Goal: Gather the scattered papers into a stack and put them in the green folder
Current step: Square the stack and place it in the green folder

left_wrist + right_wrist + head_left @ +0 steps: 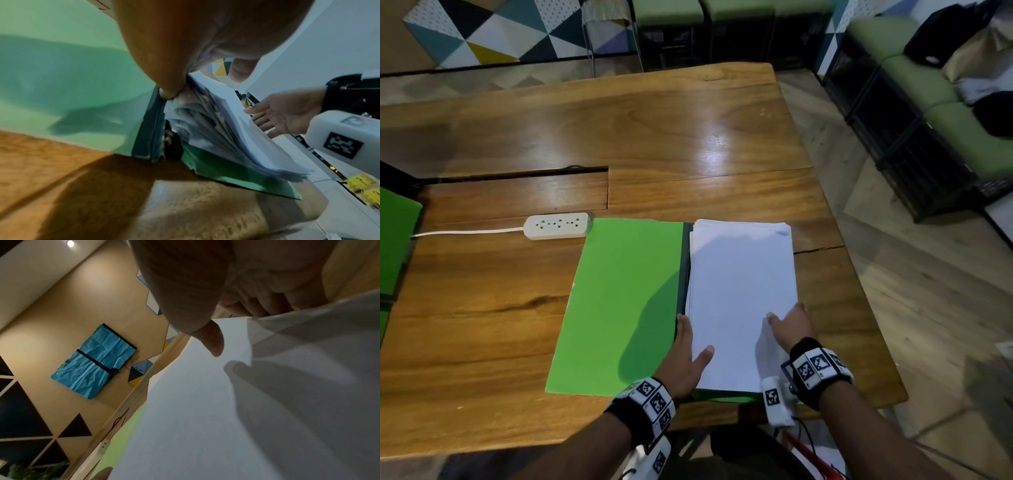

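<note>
The green folder (619, 301) lies open on the wooden table, its dark spine (683, 267) in the middle. A thick stack of white papers (739, 284) rests on its right half. My left hand (688, 349) lies at the stack's near left edge, fingers straight along the spine side and thumb spread on the top sheet. In the left wrist view a fingertip (168, 92) pushes against the fanned sheet edges (205, 129). My right hand (789, 329) holds the near right edge, thumb (211, 340) on top and fingers curled past the lifted edge.
A white power strip (556, 225) with its cable lies just behind the folder's left cover. Another green folder (397, 246) sits at the far left table edge. The table's right edge (859, 291) runs close to the stack. Green-cushioned benches (928, 89) with bags stand beyond.
</note>
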A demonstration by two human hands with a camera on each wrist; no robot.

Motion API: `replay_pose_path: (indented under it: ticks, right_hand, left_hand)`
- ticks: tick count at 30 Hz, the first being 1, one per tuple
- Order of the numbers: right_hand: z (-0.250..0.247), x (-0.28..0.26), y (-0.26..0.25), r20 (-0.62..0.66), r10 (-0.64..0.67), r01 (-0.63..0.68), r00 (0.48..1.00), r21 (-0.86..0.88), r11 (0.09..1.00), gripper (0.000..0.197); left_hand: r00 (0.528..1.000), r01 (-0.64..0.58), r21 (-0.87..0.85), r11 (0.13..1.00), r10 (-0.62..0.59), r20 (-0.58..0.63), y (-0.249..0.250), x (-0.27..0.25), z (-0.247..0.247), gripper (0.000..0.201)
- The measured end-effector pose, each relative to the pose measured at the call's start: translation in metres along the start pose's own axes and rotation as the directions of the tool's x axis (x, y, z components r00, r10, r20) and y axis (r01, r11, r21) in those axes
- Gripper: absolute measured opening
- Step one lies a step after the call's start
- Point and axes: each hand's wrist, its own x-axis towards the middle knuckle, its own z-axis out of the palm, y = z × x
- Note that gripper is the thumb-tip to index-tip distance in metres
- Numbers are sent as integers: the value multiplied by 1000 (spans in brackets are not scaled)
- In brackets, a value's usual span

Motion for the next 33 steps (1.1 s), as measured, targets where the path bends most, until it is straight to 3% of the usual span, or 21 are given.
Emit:
replay_pose_path:
  ticks: [5,7,8,9,10,11,12,13,15,17,20,25,30,33]
  right_hand:
    - [-15,7,6,19,-41,43,999,-86,995,60]
    - [-21,11,12,-4,-4,4,1000,-8,1000,55]
    - [-22,14,14,-18,29,-28,999,35,999,55]
    - [-22,16,16,-16,61,-60,998,55,997,58]
    - [-21,17,17,4,88,-88,996,48,995,62]
    - [-19,18,18,22,106,-106,994,26,994,68]
    - [-16,18,18,33,123,-123,992,10,992,75]
    - [-14,18,18,35,135,-135,990,-2,991,81]
    - [-10,20,18,32,173,-172,984,-47,984,93]
    - [-7,26,17,44,222,-217,974,-96,971,102]
    - [-10,21,3,73,268,-259,961,-111,960,103]
    - [-13,12,0,14,284,-282,959,-90,955,114]
    - [-24,19,8,122,243,-240,962,-39,970,91]
    - [-28,20,10,152,212,-213,965,-14,977,87]
  left_hand:
    - [996,22,71,997,-28,83,-2,-3,-5,90]
    - [999,34,98,995,-36,13,-17,3,-21,85]
    - [994,60,123,991,-48,-100,-28,5,-36,81]
    - [960,117,128,985,-79,-270,-42,6,-54,77]
    - [879,213,97,972,-147,-454,-57,4,-74,74]
    - [763,331,47,943,-238,-601,-70,-1,-94,71]
    - [655,444,-5,896,-328,-681,-79,-8,-112,68]
    - [577,541,-41,840,-407,-708,-87,-14,-126,68]
    - [515,629,-106,770,-515,-685,-90,-19,-145,68]
    - [492,636,-182,750,-575,-653,-88,-15,-153,64]
    - [502,686,-172,707,-630,-592,-84,-11,-158,64]
    - [639,658,-101,746,-625,-449,-92,-14,-181,77]
    - [780,506,-5,862,-461,-424,-59,-51,-214,42]
    - [865,380,62,923,-331,-377,-25,-71,-226,49]
